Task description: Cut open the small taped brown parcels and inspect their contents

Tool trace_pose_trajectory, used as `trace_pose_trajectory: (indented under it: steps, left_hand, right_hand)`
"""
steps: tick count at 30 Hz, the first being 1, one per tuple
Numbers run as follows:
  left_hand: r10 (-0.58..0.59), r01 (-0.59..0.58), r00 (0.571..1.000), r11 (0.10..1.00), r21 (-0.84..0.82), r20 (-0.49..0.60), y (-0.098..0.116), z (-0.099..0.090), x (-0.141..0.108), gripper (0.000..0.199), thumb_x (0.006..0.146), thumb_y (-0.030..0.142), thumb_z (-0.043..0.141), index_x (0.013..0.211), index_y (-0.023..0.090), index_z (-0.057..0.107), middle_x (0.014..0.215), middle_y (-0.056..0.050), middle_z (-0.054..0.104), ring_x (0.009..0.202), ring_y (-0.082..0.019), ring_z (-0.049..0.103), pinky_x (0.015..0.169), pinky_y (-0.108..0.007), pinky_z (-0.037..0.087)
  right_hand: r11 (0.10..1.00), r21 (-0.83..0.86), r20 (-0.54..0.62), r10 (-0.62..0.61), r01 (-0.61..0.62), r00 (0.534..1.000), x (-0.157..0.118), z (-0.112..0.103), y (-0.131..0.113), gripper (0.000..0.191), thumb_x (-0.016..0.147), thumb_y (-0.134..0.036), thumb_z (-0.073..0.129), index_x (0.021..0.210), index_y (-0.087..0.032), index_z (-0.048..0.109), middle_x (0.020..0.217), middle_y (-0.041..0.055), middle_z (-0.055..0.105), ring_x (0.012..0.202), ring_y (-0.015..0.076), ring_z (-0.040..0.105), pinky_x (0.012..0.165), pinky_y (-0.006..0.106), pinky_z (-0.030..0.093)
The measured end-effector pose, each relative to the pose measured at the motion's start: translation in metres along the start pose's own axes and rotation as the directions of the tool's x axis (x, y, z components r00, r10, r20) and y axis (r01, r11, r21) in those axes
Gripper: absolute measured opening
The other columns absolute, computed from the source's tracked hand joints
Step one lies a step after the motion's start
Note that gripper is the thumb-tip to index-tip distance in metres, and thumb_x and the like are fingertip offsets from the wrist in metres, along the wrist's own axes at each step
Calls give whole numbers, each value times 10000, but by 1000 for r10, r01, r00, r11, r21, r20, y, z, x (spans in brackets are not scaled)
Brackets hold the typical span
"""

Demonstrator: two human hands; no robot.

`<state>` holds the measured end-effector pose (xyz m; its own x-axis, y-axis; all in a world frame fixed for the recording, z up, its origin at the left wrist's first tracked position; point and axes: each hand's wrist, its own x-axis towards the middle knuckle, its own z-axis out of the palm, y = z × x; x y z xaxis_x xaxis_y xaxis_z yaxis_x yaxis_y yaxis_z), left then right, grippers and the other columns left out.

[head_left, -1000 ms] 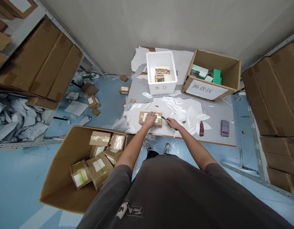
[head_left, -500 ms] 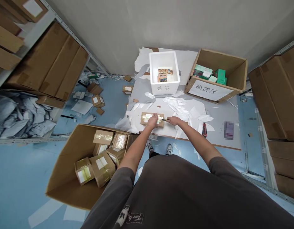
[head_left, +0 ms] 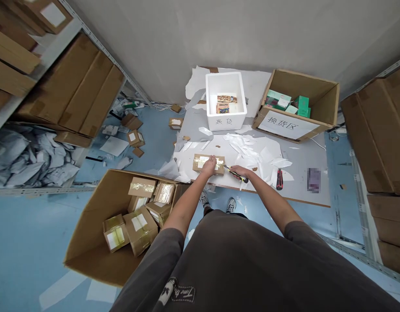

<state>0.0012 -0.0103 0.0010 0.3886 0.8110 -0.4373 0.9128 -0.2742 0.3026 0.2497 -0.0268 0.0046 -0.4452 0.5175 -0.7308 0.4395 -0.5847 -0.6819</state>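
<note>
A small cardboard box (head_left: pixel 198 161) with a white label and shiny tape lies lengthwise near the front edge of the table. Over its top and near side my left hand (head_left: pixel 208 165) is closed, holding it against the tabletop. My right hand (head_left: pixel 242 171) grips a yellow-and-black utility knife (head_left: pixel 237 175) just to the right of the box. The knife slants, its tip close to the box's right end and its handle end pointing toward me. Whether the tip touches the cardboard I cannot tell.
A white foam box (head_left: pixel 226 122) and a carton with green boxes (head_left: pixel 287 125) stand at the back of the table (head_left: pixel 304 156). A red-and-black tool (head_left: pixel 279 179) lies right of my hands, among paper scraps. A large carton (head_left: pixel 89 242) holding parcels stands at left.
My right hand has turned the utility knife, so its handle now shows slanting toward me, and the tip has drawn to the box's right end. My left hand stays on the box.
</note>
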Motion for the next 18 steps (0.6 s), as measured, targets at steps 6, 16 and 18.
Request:
trace_pose_trajectory:
  steps: [6, 16, 18]
  left_hand:
    - [20, -20, 1000, 1000, -7, -7, 0, -3, -5, 995, 674, 161, 996, 1528, 134, 487, 1775, -322, 312, 1694, -395, 274, 1302, -472, 412]
    - [31, -34, 998, 996, -82, -46, -3, -9, -10, 817, 765, 266, 969, 1470, 147, 573, 1769, -256, 381, 1698, -357, 291, 1330, -462, 371]
    - [32, -42, 995, 994, -103, -97, -4, -10, -10, 730, 914, 367, 855, 1550, 176, 555, 1735, -207, 463, 1670, -322, 361, 1323, -462, 377]
  right_hand:
    - [999, 15, 22, -30, 30, 999, 8, 6, -4, 468, 982, -651, 682, 801, -251, 522, 575, -50, 512, 439, 129, 424, 437, 255, 410]
    - [999, -33, 17, 32, -31, 999, -10, 7, 11, 435, 978, -636, 702, 845, -252, 546, 598, -53, 534, 456, 137, 453, 464, 264, 430]
    - [997, -71, -37, 9, -12, 999, -21, 3, 17, 450, 982, -660, 690, 849, -252, 555, 622, -39, 555, 465, 150, 486, 479, 280, 452]
